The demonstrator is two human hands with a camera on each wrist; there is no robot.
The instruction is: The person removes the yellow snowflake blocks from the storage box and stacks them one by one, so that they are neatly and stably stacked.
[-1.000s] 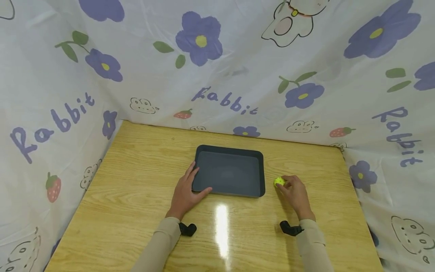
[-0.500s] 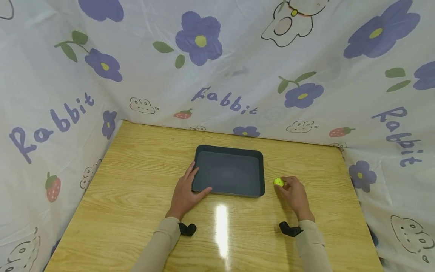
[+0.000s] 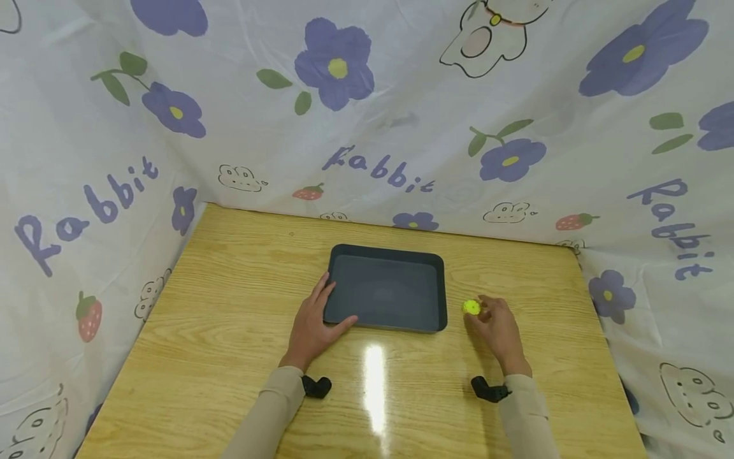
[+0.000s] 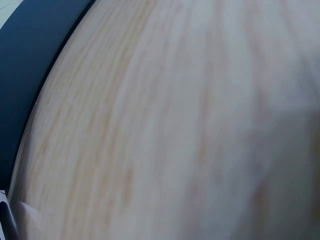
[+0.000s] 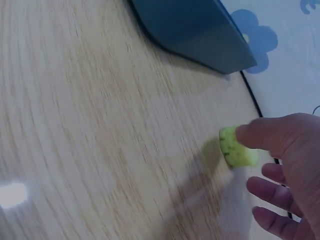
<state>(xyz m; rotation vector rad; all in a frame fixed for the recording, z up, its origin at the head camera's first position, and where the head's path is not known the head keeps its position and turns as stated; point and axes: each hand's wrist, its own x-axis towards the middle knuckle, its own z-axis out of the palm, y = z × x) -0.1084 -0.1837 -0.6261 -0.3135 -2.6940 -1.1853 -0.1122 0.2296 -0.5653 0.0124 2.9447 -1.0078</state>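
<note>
A dark grey rectangular baking tray (image 3: 384, 290) lies on the wooden table. At its left near corner rests my left hand (image 3: 312, 328), fingers spread along the left side and thumb over the near rim. To the right of the tray, my right hand (image 3: 497, 325) has its thumb and a fingertip at a small round yellow-green piece (image 3: 472, 308) with a bumpy edge. In the right wrist view the thumb lies against this piece (image 5: 235, 150), while several other fingers (image 5: 272, 192) curl loosely apart from it. Whether the piece touches the table is unclear.
Around the wooden table (image 3: 229, 306) hangs a white cloth (image 3: 401, 127) printed with flowers and lettering. Black camera mounts sit on both wrists. The left wrist view shows mostly blurred tabletop (image 4: 165, 125) with the tray's wall (image 4: 30, 65) at the left edge.
The right thumb and fingertip have shifted slightly, so more of the yellow-green piece's top shows. My left hand and the tray have stayed in place.
</note>
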